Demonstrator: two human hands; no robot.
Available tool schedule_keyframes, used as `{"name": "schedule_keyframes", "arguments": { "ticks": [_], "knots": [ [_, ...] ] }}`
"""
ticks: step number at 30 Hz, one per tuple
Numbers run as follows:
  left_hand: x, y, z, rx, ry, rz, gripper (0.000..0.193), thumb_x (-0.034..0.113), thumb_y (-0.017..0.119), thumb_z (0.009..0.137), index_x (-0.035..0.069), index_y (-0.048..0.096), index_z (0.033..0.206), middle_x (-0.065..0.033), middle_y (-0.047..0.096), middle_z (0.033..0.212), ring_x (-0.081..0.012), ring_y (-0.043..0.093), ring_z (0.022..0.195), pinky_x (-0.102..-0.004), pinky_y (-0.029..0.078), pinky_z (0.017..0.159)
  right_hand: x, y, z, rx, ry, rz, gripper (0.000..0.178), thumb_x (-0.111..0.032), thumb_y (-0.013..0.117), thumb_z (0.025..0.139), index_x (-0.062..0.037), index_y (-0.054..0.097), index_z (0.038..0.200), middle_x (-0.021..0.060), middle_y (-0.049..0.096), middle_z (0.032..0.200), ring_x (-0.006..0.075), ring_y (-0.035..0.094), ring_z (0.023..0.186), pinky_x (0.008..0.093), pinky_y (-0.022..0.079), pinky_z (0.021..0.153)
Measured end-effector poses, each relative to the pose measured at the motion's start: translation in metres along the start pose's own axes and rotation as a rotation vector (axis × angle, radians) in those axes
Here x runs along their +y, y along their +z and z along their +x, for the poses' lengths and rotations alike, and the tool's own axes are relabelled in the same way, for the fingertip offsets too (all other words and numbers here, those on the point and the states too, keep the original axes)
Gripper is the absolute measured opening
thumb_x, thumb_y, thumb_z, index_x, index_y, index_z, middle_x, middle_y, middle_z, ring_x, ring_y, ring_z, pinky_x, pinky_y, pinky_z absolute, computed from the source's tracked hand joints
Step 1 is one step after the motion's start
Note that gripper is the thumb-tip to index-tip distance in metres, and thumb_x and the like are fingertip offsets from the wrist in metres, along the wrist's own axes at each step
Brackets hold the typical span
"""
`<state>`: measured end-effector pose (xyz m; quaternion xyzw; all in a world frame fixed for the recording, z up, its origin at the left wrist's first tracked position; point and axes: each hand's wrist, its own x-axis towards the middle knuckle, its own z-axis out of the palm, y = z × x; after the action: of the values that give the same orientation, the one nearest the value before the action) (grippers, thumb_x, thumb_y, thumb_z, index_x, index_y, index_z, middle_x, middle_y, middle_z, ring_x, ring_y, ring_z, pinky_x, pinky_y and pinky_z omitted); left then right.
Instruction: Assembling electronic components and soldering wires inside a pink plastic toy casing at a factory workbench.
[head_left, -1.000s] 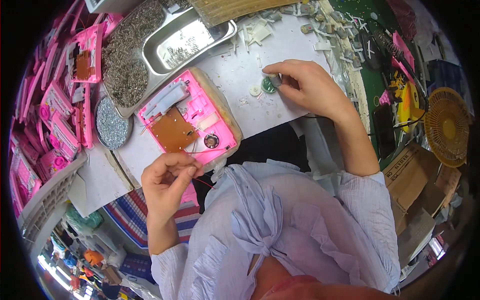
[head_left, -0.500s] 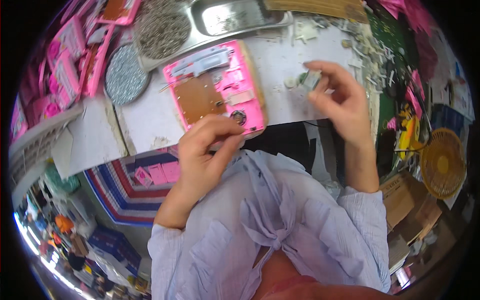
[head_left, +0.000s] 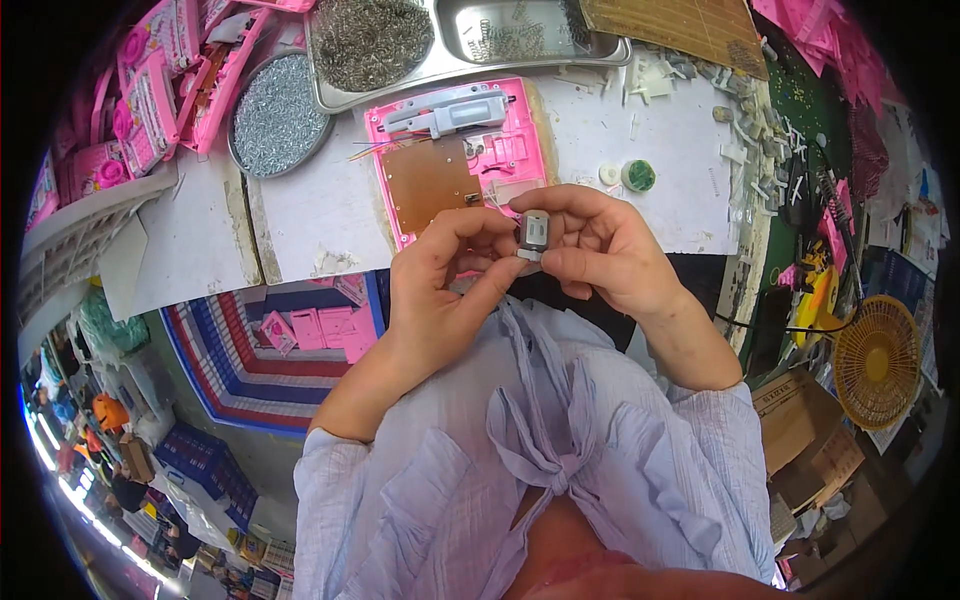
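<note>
My right hand [head_left: 610, 255] pinches a small silver motor [head_left: 536, 230] with a pale end, just in front of my body. The fingers of my left hand [head_left: 445, 275] close in from the other side, its thumb at the motor's lower end. Beyond my hands lies an opened pink toy casing [head_left: 526, 128] on the table. A brown circuit board [head_left: 425, 185] sits inside it, with a grey plastic mechanism [head_left: 455, 115] above and thin wires at the left. My hands cover the casing's near right part.
A round dish of screws [head_left: 280, 115] and a steel tray [head_left: 335, 100] of springs stand behind. A green-topped round container [head_left: 638, 176] and a white roll [head_left: 609, 174] are at the right. Cardboard [head_left: 680, 30] and white plastic bits [head_left: 735, 150] lie farther out. Pink casings [head_left: 150, 110] pile up left.
My right hand has come left and nearer to me with the motor, meeting my left hand. My left hand has moved slightly right, off the casing. The view has shifted a little.
</note>
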<state>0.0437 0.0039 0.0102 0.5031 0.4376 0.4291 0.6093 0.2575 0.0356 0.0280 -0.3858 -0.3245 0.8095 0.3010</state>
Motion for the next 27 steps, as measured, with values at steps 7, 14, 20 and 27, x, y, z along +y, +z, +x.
{"name": "schedule_keyframes", "arguments": {
  "ticks": [7,14,20,27],
  "knots": [
    [-0.004,-0.001,0.000,0.028,0.144,0.197,0.031,-0.006,0.073,0.088,0.000,0.063,0.117,-0.0103,0.071,0.102,-0.0175,0.071,0.090,-0.0321,0.058,0.081,0.013,0.003,-0.002,0.160,-0.598,-0.778,0.049,-0.004,0.076,0.090,-0.0005,0.059,0.136,0.0034,0.067,0.085,0.0056,0.060,0.068,0.0201,0.044,0.056],
    [-0.004,-0.009,0.010,-0.006,0.597,0.580,0.028,-0.005,0.078,0.078,0.002,0.065,0.102,-0.0151,0.072,0.099,-0.0324,0.071,0.085,-0.0391,0.057,0.074,-0.018,0.004,-0.003,-0.003,-0.049,-0.508,0.049,-0.001,0.078,0.085,-0.0012,0.060,0.131,0.0017,0.066,0.073,0.0055,0.060,0.066,0.0220,0.044,0.058],
    [0.003,-0.016,0.008,-0.058,0.436,0.433,0.023,-0.005,0.077,0.080,0.001,0.064,0.099,-0.0150,0.071,0.099,-0.0300,0.071,0.088,-0.0380,0.056,0.075,-0.005,-0.003,0.000,-0.006,-0.740,-0.969,0.033,-0.003,0.086,0.074,-0.0043,0.072,0.104,0.0069,0.070,0.085,0.0173,0.066,0.067,0.0285,0.052,0.060],
    [0.001,-0.015,0.011,-0.067,0.524,0.540,0.022,-0.003,0.078,0.081,0.002,0.064,0.097,-0.0176,0.066,0.110,-0.0297,0.066,0.096,-0.0373,0.053,0.080,0.006,-0.009,0.003,-0.026,-1.039,-1.150,0.040,-0.006,0.084,0.072,-0.0069,0.068,0.109,0.0085,0.070,0.093,0.0255,0.069,0.079,0.0353,0.057,0.067]
  ]
}}
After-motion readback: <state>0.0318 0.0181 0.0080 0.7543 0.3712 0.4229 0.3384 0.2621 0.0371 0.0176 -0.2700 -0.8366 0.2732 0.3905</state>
